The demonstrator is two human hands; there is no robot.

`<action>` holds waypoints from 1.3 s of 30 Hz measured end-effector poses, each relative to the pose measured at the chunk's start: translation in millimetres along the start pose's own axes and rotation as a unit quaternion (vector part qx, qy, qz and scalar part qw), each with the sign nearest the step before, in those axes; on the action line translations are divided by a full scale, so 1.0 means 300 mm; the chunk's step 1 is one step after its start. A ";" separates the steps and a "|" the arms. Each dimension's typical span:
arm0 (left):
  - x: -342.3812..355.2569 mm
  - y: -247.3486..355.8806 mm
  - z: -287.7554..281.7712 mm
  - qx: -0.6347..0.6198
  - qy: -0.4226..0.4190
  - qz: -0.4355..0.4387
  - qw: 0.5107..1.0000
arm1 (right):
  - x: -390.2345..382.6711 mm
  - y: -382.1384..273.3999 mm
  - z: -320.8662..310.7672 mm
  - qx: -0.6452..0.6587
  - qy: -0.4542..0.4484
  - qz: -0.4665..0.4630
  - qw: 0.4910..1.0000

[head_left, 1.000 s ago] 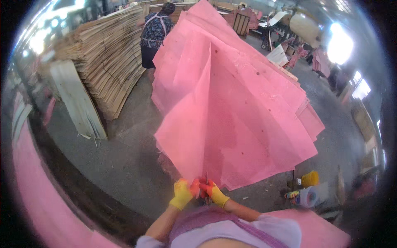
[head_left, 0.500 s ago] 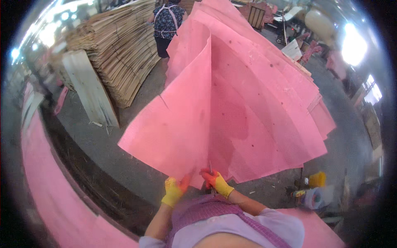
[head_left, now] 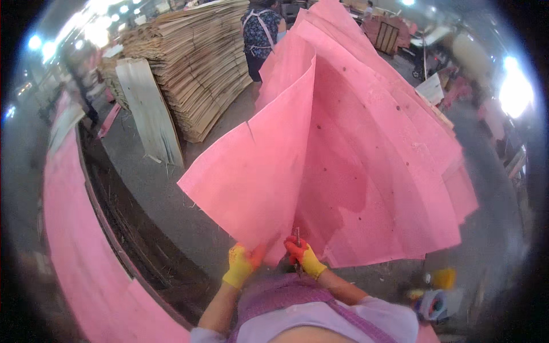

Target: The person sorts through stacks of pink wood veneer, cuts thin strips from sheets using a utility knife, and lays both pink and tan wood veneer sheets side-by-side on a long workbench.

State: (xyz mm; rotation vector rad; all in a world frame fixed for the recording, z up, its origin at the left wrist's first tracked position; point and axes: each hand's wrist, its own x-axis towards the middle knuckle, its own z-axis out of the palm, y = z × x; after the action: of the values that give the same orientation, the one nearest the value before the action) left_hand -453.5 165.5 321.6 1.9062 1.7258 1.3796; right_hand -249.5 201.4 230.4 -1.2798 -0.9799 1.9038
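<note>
A large pink veneer sheet [head_left: 251, 166] stands curled up in front of me, its left half folded over toward me with a small dark split near the upper edge. My left hand [head_left: 243, 265], in a yellow glove with orange-red fingers, is closed on its near edge. Just right of it, my right hand [head_left: 305, 257], gloved alike, grips a thin, dark, knife-like tool [head_left: 297, 234] that points upward close to the sheet. Most of the tool is hidden by the fingers. More pink sheets [head_left: 417, 171] lie fanned in a pile beneath and to the right.
A tall stack of bare veneer [head_left: 200, 63] stands at the far left, with a pale board [head_left: 150, 108] leaning near it. Another person [head_left: 260, 40] is beyond the pile. Pink sheets [head_left: 86, 228] line the left side. A roll of tape [head_left: 433, 304] sits at lower right.
The view has shifted, so the pile sits further right and lower in the picture. The tool in my right hand shows more plainly above the fingers. My left hand keeps its hold.
</note>
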 end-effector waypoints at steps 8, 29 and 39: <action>-0.078 -0.051 0.025 0.044 -0.017 -0.077 0.996 | 0.078 0.056 -0.036 0.014 -0.035 0.041 0.998; -0.113 -0.339 0.062 -0.468 0.062 -0.265 0.841 | -0.330 0.006 0.032 0.046 0.245 0.012 0.968; -0.084 -0.369 0.022 -0.306 -0.076 -0.150 0.937 | -0.562 0.319 -0.018 0.124 0.411 -0.116 0.896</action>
State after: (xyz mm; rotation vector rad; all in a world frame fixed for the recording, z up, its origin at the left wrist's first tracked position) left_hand -518.2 177.9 228.7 1.3079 1.2429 1.3889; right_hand -199.2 14.1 226.6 -1.5182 -0.3956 1.0680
